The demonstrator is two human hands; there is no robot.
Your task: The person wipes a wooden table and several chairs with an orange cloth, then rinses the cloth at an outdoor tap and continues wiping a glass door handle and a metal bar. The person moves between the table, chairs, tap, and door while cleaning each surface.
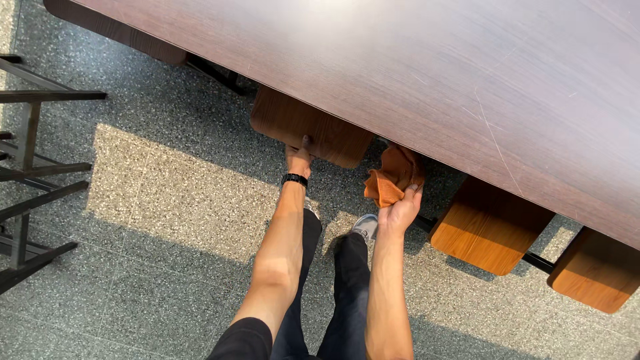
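Beneath the edge of a long dark wooden surface [413,73], a wooden stool seat [310,127] is gripped at its near rim by the left hand [298,158], fingers curled on it as if to steady it. An orange cloth [390,179] is bunched in the closed right hand [402,210], raised just under the surface's edge. Two more orange-brown stool seats [490,227] are tucked under to the right, joined by a dark bar. Speckled floor [167,193] lies below, a black metal frame [30,173] at left.

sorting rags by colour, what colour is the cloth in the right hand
Orange, clearest in the head view: cloth in the right hand.
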